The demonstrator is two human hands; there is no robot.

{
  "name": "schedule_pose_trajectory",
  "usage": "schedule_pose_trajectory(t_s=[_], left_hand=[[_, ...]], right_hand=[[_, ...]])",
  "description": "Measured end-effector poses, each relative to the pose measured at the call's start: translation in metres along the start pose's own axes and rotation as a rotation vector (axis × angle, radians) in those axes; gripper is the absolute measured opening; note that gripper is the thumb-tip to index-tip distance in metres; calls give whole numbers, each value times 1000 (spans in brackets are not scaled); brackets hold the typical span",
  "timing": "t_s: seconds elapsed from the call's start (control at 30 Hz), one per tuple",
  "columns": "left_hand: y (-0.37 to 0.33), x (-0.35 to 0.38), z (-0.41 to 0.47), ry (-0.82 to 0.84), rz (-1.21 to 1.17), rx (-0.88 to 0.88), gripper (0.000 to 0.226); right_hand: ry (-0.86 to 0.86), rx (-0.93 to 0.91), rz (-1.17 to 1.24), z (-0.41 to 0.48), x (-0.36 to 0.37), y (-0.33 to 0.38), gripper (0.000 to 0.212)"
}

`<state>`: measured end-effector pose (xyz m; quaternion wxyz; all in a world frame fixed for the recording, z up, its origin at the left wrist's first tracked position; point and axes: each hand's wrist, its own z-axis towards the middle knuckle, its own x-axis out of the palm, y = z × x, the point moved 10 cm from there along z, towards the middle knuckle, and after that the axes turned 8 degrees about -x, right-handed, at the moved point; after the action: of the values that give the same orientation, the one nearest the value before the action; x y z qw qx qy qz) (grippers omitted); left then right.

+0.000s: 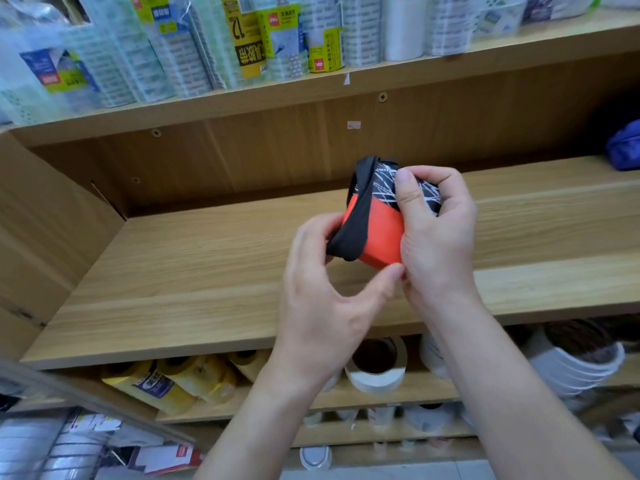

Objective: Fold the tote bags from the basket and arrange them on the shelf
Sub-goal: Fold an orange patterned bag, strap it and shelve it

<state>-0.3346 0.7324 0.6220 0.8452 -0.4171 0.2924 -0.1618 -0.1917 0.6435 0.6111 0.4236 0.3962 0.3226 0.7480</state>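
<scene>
Wooden shelf [194, 271] with bare board, tape rolls [375, 367] stored below. Folded tote bag [379, 233], orange and black, held above it. Left hand [322, 292] pinches its black strap; right hand [436, 233] grips the bundle, fingers curled.

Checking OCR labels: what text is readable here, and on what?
"12": yellow label on a wrapped pack, top shelf.
"deli": red logo on the green-labelled roll.
Chinese characters on those labels, the small sticker and the yellow rolls are too blurred to read.
No text on the tote bag.
</scene>
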Motion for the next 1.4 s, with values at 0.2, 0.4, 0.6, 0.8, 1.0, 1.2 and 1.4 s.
schedule_pose_trajectory(t_s=[0.2,0.4,0.6,0.8,1.0,1.2,1.4], left_hand=[[-9,-36,9,-84,-184,109,13],[-7,-36,51,235,-752,-234,24],[-6,-14,68,483,-975,-461,48],[-19,4,65,503,-1146,-451,50],[27,-26,61,238,-698,-607,51],[-44,-30,68,409,468,295,101],[-69,-7,51,686,281,425,15]], right_hand=[[69,206,91,-2,-3,-27,6],[344,-36,-143,-3,4,-6,12],[723,-739,-801,-29,45,51,50],[863,-519,-732,-8,58,36,41],[1059,-153,-453,0,53,10,25],[1315,151,-213,-17,57,8,17],[1375,267,-121,-19,53,-4,15]])
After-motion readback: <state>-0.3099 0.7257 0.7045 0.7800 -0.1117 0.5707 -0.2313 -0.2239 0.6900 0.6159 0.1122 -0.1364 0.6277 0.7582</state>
